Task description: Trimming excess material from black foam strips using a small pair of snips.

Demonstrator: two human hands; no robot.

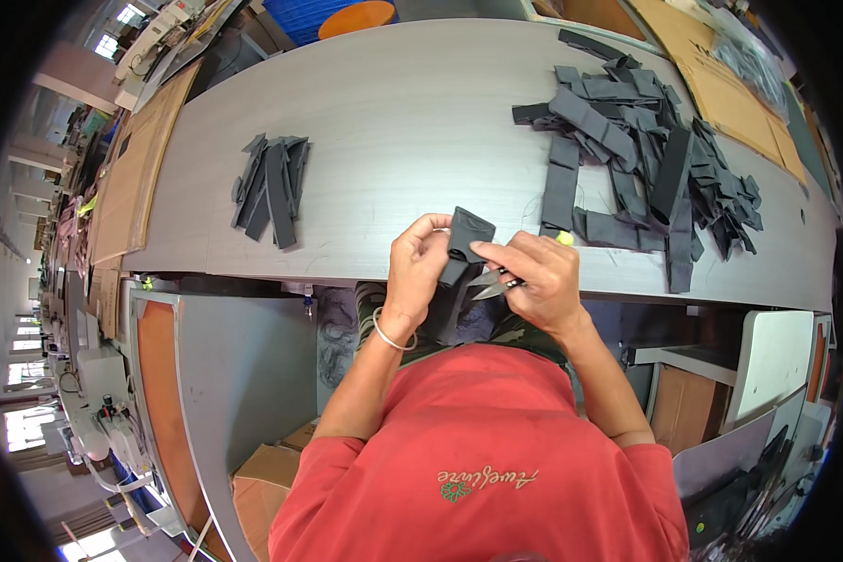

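Above my lap, at the table's near edge, my left hand [413,272] is closed on a black fabric strip [471,230]. The strip is folded over, and its lower part hangs down between my hands. My right hand [545,281] holds small thread snips [489,288], their pointed blades directed left and standing apart. The right thumb or finger also presses on the strip. A small yellow piece [564,238] shows at the back of the right hand; whether it belongs to the snips I cannot tell.
A large heap of black fabric strips [618,140] covers the right of the grey table [393,122]. A smaller pile of strips [273,187] lies at the left. Cardboard sheets [150,178] flank the table. Below stand a grey cabinet [234,365] and a cardboard box [264,482].
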